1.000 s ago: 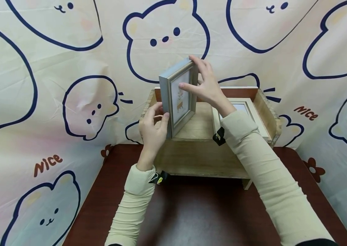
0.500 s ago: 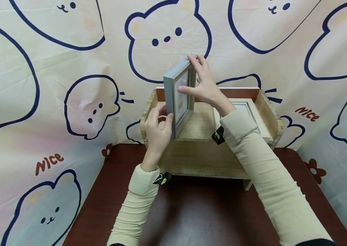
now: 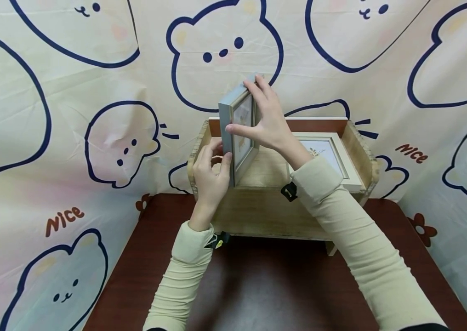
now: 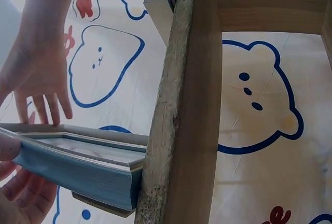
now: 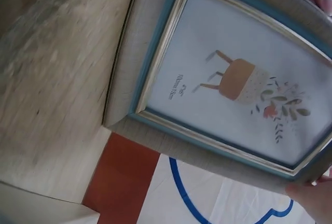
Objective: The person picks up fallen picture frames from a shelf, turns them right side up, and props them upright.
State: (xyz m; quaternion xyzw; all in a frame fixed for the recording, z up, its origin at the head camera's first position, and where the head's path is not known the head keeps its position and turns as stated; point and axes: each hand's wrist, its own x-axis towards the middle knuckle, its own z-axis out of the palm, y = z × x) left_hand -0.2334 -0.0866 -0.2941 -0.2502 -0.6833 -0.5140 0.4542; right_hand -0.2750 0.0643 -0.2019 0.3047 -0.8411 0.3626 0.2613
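A blue-grey picture frame (image 3: 239, 133) stands upright and angled on the left part of a wooden shelf (image 3: 272, 170). My left hand (image 3: 210, 177) grips its near side edge low down, thumb on one face and fingers curled behind. The right hand (image 3: 268, 117) reaches over from the right, its fairly straight fingers resting at the top edge. Its extended thumb lies across the front, close to the near side. Facing the right wrist camera is the framed picture, a chair with flowers (image 5: 238, 81). In the left wrist view, the frame's blue side (image 4: 88, 177) shows beside the shelf's edge.
A cream picture frame (image 3: 337, 158) lies on the shelf's right part, partly covered by the right forearm. Raised side boards (image 3: 359, 154) bound the shelf. Beneath it is a dark red-brown table (image 3: 258, 285), with a cartoon-printed cloth (image 3: 142, 92) behind.
The picture frame has turned more edge-on, and the left hand has shifted slightly right with it. The right hand has moved left and a little down, bringing its thumb to the near edge.
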